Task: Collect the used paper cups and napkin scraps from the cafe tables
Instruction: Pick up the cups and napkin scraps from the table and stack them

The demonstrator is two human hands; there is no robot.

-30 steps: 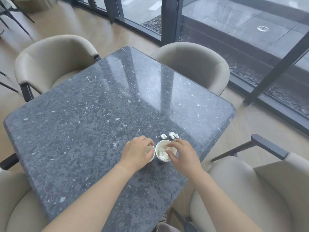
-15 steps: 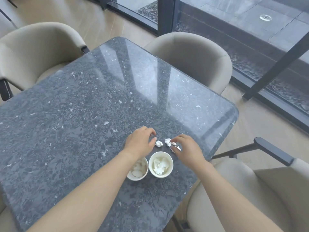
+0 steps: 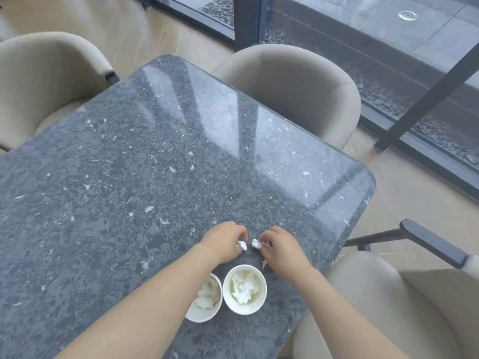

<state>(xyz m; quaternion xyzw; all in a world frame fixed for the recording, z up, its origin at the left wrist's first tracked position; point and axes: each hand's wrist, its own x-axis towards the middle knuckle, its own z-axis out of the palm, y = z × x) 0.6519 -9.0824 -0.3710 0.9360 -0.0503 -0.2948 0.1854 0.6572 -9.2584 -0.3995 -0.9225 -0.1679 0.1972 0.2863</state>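
While crumpled tissue (image 3: 243,288) fills both paper cups (image 3: 260,301), left hand (image 3: 223,242) and right hand (image 3: 283,250) each pinch a seemingly torn scrap (image 3: 256,244).

Your left hand (image 3: 223,242) and right hand (image 3: 281,248) each pinched a napkin scrap (image 3: 242,245), two paper cups (image 3: 244,288) at 6 o'clock.

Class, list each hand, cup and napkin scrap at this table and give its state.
left hand, pinches a napkin scrap
right hand, pinches a second scrap
left cup, upright, scraps inside, partly behind the left forearm
right cup, upright, scraps inside
loose scrap, lying on the table beside the right hand
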